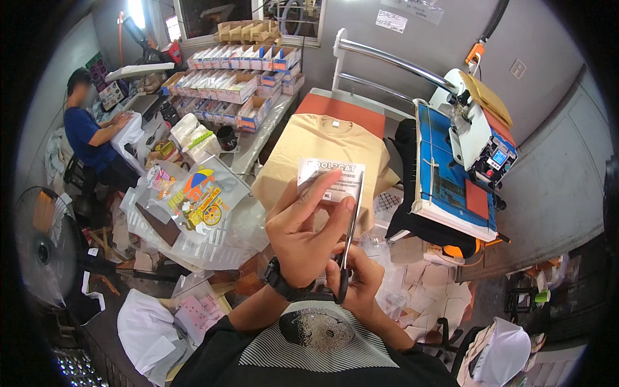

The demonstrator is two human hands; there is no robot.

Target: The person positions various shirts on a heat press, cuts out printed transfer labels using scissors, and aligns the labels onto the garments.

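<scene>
My left hand [304, 227], with a black watch on its wrist, holds up a small translucent printed transfer label [331, 176] between its fingers. In my right hand [360, 275] is a pair of scissors [349, 237] with black handles, the blades pointing up along the label's right edge. Whether the blades are apart is hard to tell. Beyond both hands a beige T-shirt [295, 150] lies spread on the orange-red pad [370, 113] of a heat press.
The press's upper part, with a blue covered board [435, 164] and control box [493, 162], stands right. Printed transfer sheets [208, 203] lie left, near boxes of packets [222, 87]. A person in blue [92, 140] works at far left; a fan [46, 251] stands nearer.
</scene>
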